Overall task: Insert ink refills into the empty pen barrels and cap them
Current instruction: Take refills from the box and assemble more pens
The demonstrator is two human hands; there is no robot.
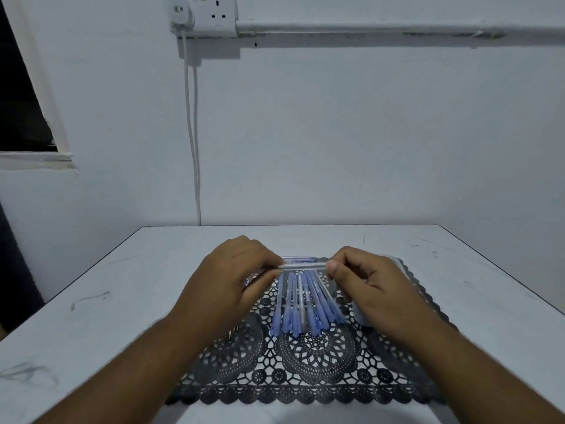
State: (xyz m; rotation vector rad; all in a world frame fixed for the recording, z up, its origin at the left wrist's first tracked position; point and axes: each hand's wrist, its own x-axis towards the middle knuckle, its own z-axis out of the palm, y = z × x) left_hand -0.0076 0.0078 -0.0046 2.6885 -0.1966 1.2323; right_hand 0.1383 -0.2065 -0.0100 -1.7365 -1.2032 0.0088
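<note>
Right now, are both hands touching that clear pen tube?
Touching. The head view shows the left hand pinching one end of the clear pen barrel and the right hand pinching the other end, holding it above the capped pens.

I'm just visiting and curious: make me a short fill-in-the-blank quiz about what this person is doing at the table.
1. Both hands, left hand and right hand, hold one clear pen barrel at its two ____.
2. The pile of blue pens lies on a black lace ____.
3. A white cable hangs from the wall ____.

Missing words: ends; mat; socket
</note>
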